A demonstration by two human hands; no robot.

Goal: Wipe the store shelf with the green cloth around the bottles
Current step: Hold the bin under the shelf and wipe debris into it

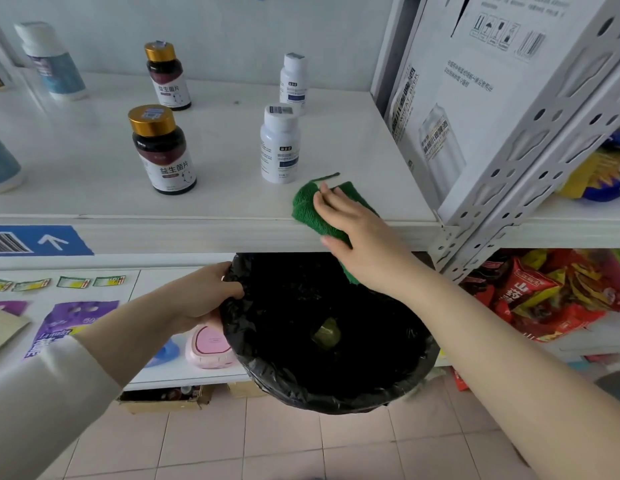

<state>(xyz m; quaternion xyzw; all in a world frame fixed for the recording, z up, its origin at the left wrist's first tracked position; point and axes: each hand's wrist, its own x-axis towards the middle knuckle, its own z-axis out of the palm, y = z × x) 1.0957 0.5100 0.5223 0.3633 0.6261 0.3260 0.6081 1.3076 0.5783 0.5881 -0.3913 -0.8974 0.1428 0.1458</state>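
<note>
Est. soft, light, limp (bunches easily), green cloth [306, 207] lies on shelf [215, 133] front edge near white bottle [280, 143], right hand [357, 233] fingers flat on it; hold mid-cloth w/ palm; left hand [204, 296] fingers curl round bin liner [253, 351] rim.

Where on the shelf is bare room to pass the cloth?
Bare lanes: between the front brown bottle and the front white bottle; from that white bottle to the carton; left of the brown bottle. Crowded: the gap to the back white bottle, and beside the green cloth under the right hand.
</note>
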